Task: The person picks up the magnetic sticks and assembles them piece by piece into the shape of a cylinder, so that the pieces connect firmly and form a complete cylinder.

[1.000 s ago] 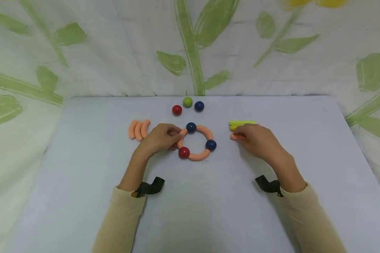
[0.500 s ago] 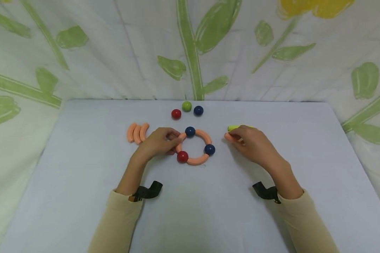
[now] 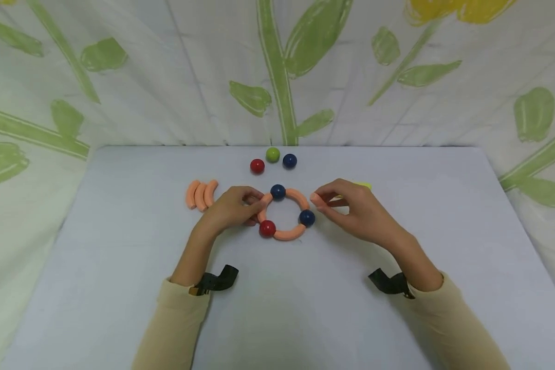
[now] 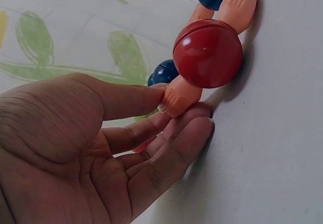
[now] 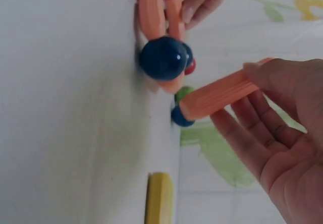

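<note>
On the white table lies a ring of curved orange rods joined by two dark blue balls (image 3: 278, 191) and a red ball (image 3: 267, 228). My left hand (image 3: 233, 208) pinches the ring's left curved rod (image 4: 182, 95) between thumb and fingers, beside the red ball. Just right of the ring, my right hand (image 3: 358, 208) holds an orange rod (image 5: 217, 95) between thumb and fingertips. This rod looks straight and ribbed in the right wrist view, raised off the table and apart from the ring; in the head view only its tip shows.
Several curved orange rods (image 3: 200, 195) lie side by side left of my left hand. Behind the ring are a loose red ball (image 3: 257, 166), a green ball (image 3: 273, 154) and a blue ball (image 3: 290, 161). A yellow-green rod (image 5: 159, 199) is partly hidden behind my right hand.
My right hand has lifted the orange rod from beside the yellow-green rods and carried it left toward the ring. My left hand keeps its pinch in the same place.
</note>
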